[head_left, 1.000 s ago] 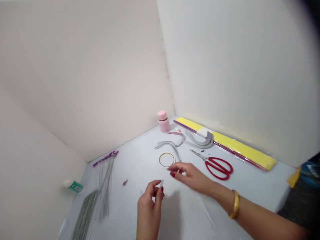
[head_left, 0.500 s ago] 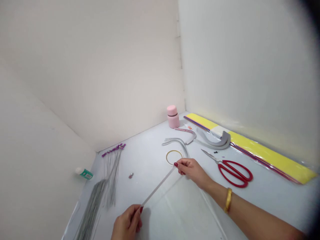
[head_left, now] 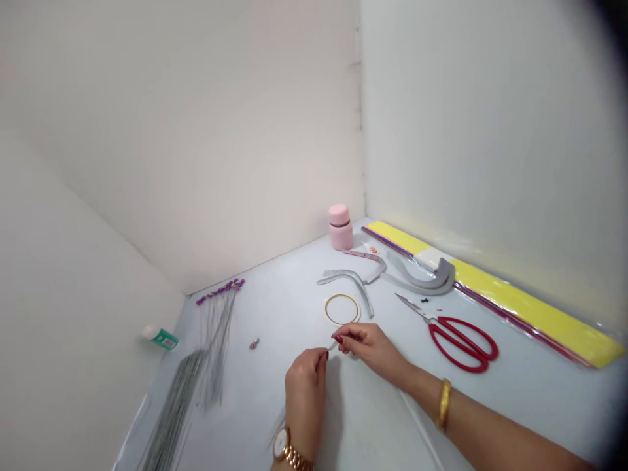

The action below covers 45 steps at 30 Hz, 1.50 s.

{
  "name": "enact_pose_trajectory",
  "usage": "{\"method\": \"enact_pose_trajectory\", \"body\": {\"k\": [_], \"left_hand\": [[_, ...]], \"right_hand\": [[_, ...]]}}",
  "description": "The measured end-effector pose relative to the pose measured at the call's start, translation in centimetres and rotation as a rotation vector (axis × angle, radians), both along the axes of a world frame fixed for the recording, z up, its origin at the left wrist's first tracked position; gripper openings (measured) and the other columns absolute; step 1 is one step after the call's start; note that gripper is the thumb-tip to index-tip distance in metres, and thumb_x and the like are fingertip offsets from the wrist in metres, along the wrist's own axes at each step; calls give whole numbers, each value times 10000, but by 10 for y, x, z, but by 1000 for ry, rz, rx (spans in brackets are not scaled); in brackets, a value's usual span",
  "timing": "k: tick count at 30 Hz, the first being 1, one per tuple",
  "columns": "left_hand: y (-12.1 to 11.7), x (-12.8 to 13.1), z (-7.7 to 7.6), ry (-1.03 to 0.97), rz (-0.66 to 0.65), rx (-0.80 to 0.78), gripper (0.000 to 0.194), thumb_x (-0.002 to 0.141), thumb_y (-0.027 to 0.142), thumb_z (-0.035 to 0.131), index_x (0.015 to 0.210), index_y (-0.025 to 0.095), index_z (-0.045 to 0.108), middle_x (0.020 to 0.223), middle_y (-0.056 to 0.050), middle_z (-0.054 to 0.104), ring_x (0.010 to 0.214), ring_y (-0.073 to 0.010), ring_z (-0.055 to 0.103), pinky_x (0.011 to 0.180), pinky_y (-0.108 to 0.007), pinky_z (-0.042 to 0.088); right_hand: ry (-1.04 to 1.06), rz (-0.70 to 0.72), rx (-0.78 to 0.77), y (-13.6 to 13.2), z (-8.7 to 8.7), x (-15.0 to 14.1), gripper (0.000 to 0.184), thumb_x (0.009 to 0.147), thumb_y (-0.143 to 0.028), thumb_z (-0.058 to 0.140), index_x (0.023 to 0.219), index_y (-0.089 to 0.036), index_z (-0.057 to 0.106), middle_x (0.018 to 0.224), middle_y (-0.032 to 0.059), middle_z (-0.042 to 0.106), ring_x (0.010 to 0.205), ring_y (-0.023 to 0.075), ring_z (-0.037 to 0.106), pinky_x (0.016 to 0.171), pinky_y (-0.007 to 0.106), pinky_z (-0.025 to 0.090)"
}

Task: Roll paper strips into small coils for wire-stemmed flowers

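My left hand (head_left: 305, 390) and my right hand (head_left: 369, 344) are close together over the pale table (head_left: 515, 392), both pinched on a thin white strip (head_left: 333, 345) between their fingertips. Only a short piece of the strip shows between them. A watch sits on my left wrist and a gold bangle on my right. Just beyond my right hand lies a gold ring (head_left: 342, 309), with a curved grey band (head_left: 350, 281) behind it.
Red scissors (head_left: 458, 335) lie to the right, near a grey curved piece (head_left: 432, 278) and yellow paper strips (head_left: 520, 304) along the wall. A pink bottle (head_left: 339, 226) stands in the corner. Purple-tipped wires (head_left: 209, 347) and a small glue bottle (head_left: 159, 337) lie at left.
My left hand moved up and right toward my right hand, so the long stretched strip now shows only as a short piece between the fingers. The right hand dropped slightly.
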State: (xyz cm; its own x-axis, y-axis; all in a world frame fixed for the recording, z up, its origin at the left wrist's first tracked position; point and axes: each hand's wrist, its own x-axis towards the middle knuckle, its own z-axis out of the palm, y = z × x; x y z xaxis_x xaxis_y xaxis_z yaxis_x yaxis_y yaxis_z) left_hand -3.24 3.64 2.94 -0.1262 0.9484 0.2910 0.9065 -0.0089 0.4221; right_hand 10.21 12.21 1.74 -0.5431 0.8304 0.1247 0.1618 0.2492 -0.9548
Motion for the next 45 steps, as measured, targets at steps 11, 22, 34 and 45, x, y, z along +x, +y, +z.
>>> {"method": "enact_pose_trajectory", "body": {"k": [11,22,34,45], "left_hand": [[-4,-20,-20,230,-24,74,268,784,43,446,972,157,599,717,-46,632,639,-183,566,596,-291,402],[-6,-18,-25,263,-1,252,174,809,95,469,897,164,603,693,-40,645,612,-157,584,589,-268,411],[-3,-19,-27,253,-17,267,180,798,90,479,878,172,618,699,-39,653,609,-159,589,585,-268,409],[-3,-16,-21,-1,55,230,204,814,164,470,877,209,659,737,-73,643,688,-201,547,645,-316,397]], "right_hand": [[-478,13,879,-8,0,-7,194,849,-132,416,871,-189,601,742,47,522,723,169,453,632,276,364],[-540,-10,909,-8,-14,-9,136,847,-107,432,793,-167,542,681,12,530,659,144,480,584,253,332],[-508,2,823,-10,-7,-10,198,837,-89,429,713,-161,566,739,58,533,736,184,465,667,296,358],[-174,-89,333,-10,-5,-11,226,836,-175,420,781,-168,639,754,63,552,753,176,499,701,308,379]]}}
